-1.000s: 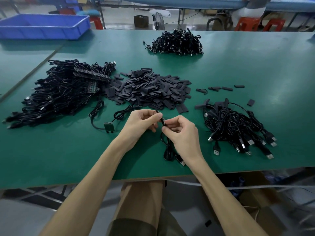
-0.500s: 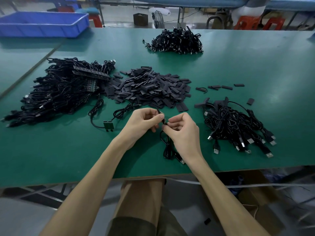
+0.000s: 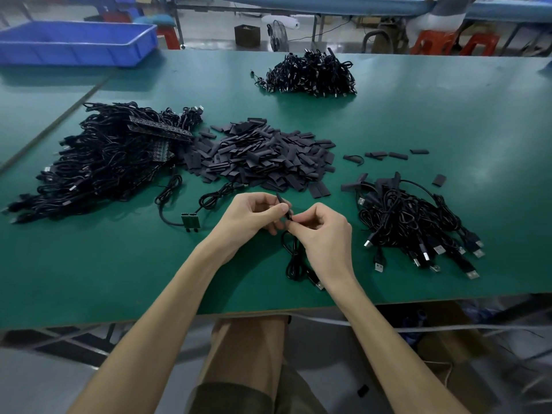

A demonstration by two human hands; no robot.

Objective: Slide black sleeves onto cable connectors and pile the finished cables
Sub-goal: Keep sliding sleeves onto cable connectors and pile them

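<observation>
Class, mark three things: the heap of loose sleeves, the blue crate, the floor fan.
heap of loose sleeves (image 3: pixel 263 156), head view, heap's middle.
blue crate (image 3: pixel 74 55), head view, front wall.
floor fan (image 3: pixel 277 35), head view, grille.

No writing, label, brand or number can be read in this view. The blue crate (image 3: pixel 77 46), far behind and left of the pile of black sleeves (image 3: pixel 263 156), shows only plain walls (any moulded mark is too small to tell).

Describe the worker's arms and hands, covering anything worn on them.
Both forearms are bare down to the picture's lower edge, with no sleeves showing. The left hand and right hand wear no gloves, and no watch, ring, wristband or marking shows on either.
</observation>
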